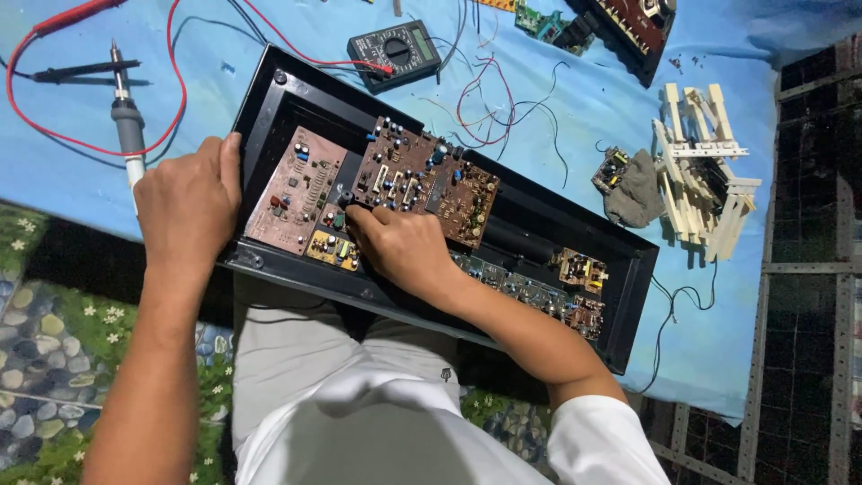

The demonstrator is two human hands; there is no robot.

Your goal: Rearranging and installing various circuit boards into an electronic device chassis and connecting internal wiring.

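Observation:
A long black open casing [539, 211] lies slanted across my lap and a blue cloth, with several brown circuit boards [409, 171] inside it. My left hand [187, 205] grips the casing's left edge, fingers curled over the rim. My right hand [402, 244] rests inside the casing on the boards, its fingertips touching a small dark component beside a yellow board [330, 249]. More small boards [579, 269] sit at the casing's right end. Whether the right hand pinches anything is hidden by the fingers.
A soldering iron [127, 117] lies left of the casing. A multimeter [395, 52] with red and black leads sits behind it. Loose wires [489, 99], a small board with a grey cloth [628, 184], and cream plastic key parts [705, 171] lie at right.

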